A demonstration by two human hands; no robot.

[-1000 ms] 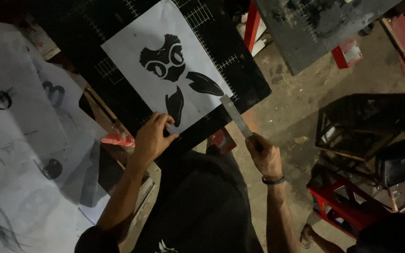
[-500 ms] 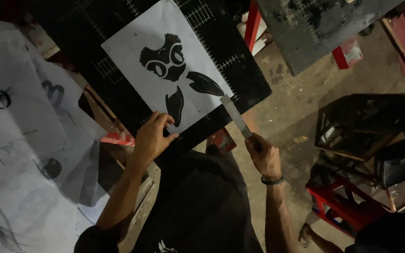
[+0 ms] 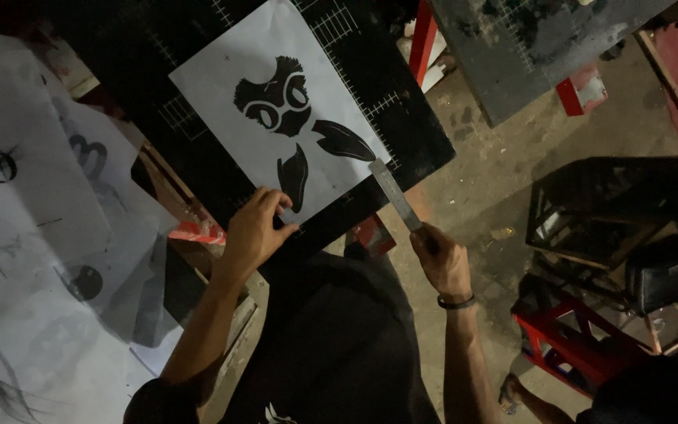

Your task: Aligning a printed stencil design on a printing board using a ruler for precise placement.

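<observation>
The black gridded cutting mat [image 3: 402, 118] carries a white paper sheet [image 3: 221, 102] printed with a black owl-like figure, the sheet's long axis running from 11 o'clock down to 5 o'clock. The left hand [image 3: 254, 234] rests at the sheet's 6 o'clock corner, fingers pressed together and flat on the paper edge, just beside the printed wing shape. The right hand [image 3: 441, 259] is closed in a fist around a metal ruler [image 3: 392, 192], whose long axis points to 11 o'clock, its tip touching the sheet's 4 o'clock edge.
</observation>
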